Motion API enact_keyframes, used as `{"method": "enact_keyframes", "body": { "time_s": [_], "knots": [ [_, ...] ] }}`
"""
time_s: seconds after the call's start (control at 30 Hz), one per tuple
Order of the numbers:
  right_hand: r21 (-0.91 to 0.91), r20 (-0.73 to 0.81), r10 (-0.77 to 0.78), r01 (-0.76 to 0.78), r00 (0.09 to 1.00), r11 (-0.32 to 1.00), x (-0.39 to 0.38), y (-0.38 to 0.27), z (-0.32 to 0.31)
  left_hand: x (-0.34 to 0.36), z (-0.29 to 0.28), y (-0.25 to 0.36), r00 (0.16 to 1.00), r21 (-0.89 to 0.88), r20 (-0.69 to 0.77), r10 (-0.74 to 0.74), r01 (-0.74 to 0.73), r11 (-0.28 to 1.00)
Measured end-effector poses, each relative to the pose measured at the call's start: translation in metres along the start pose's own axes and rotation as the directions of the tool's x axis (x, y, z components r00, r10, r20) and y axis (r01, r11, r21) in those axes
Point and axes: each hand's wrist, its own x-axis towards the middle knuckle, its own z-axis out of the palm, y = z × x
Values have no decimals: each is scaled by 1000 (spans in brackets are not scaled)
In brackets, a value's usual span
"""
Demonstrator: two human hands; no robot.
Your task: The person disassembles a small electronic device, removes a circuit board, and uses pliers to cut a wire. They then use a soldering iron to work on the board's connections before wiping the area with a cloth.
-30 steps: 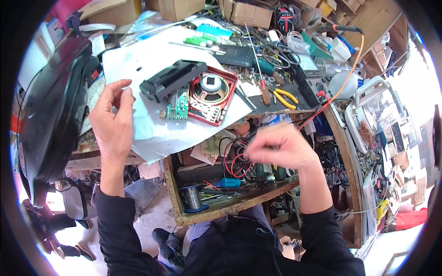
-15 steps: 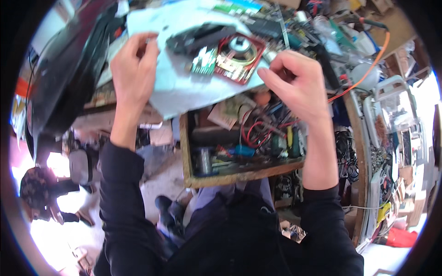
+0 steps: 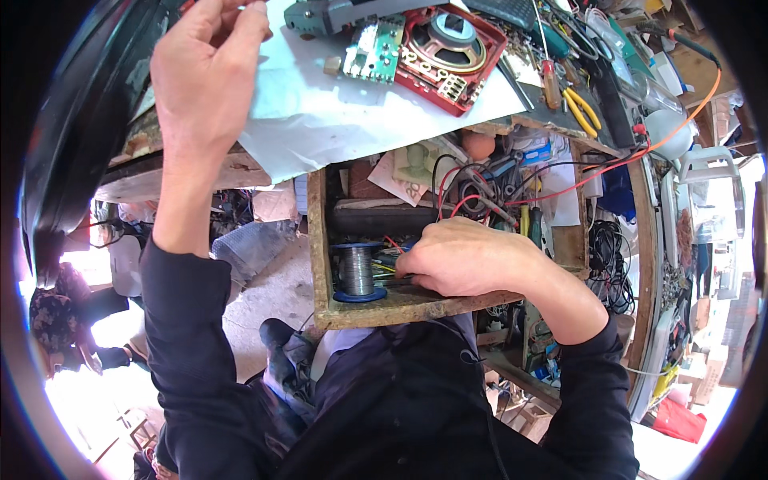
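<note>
My right hand [image 3: 468, 258] is down inside the open wooden drawer [image 3: 322, 240]. Its fingers are bent together over some thin tools beside a spool of solder wire [image 3: 357, 270], and the tips are partly hidden. At the upper left my left hand [image 3: 204, 76] is raised over the white sheet on the bench, thumb and fingers pinched; whatever small thing is between them cannot be made out. Right of it on the sheet lie a green circuit board [image 3: 374, 50] and an opened red case with a round speaker [image 3: 450, 44]. A dark grey casing [image 3: 352, 14] is behind them.
Yellow-handled pliers [image 3: 582, 112] and an orange-handled screwdriver [image 3: 550, 84] lie on the bench's right. Red and black cables, banknotes [image 3: 416, 168] and a green-handled screwdriver [image 3: 535, 226] fill the drawer. An orange cable [image 3: 680, 128] runs down the right side. A person [image 3: 68, 312] is at far left.
My right hand has dropped from beside the red speaker case into the drawer. The left hand, still pinched, now appears higher and further left. The view has shifted, showing more of the drawer.
</note>
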Motion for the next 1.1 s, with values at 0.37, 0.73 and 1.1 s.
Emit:
{"method": "enact_keyframes", "body": {
  "time_s": [0.37, 0.73, 1.1],
  "knots": [
    [-23, -20, 65, -65, 998, 998, 12, -9, 9, -2, -3, 2, 1000, 76, -5, 20, -20, 997],
    [-148, -44, -23, 16, 999, 989, 16, -9, 15, -4, 7, 24, 995, -81, -50, -81, 76, 994],
    [-26, 34, 26, -25, 999, 999, 26, -2, 21, -6, 9, 22, 996, -69, -69, -59, 54, 996]
  ]
}}
